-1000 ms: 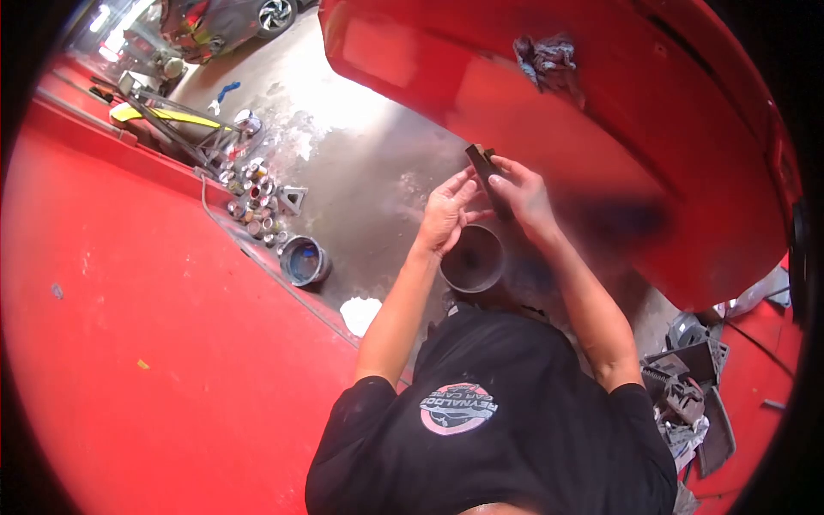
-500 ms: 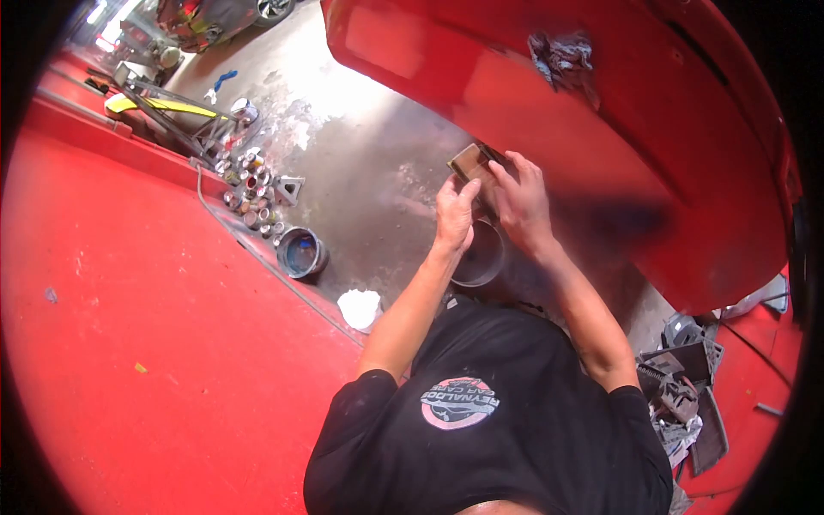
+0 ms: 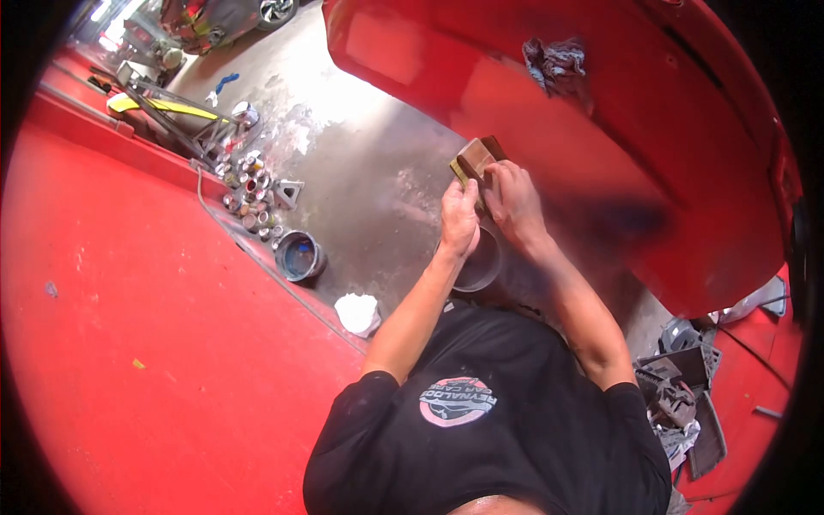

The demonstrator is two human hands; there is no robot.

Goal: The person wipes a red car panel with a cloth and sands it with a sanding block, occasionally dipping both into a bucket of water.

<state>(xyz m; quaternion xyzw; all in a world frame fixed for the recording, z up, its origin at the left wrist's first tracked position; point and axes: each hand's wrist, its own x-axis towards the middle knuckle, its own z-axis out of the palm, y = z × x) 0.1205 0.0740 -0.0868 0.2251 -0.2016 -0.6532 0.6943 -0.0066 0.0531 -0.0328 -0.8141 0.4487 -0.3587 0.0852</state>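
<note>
Head camera shows a red car panel (image 3: 652, 172) just beyond the grip, a rag (image 3: 555, 62) lying on it. Both hands, left hand (image 3: 460, 221) and right hand (image 3: 513, 204), pinch a small brown block (image 3: 475, 160) above a dark bucket (image 3: 483, 264); paint cans (image 3: 251, 189) sit well left.

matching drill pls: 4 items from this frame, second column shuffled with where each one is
Things:
1. brown block
2. crumpled rag
3. blue-stained bucket
4. white wad

Places:
A. on the floor by the edge of the left red panel, near the person's left elbow
B. on the floor just below the cluster of small cans
C. held between the left hand and right hand
D. lying on the upper red panel

Pairs: 1-C, 2-D, 3-B, 4-A
</note>
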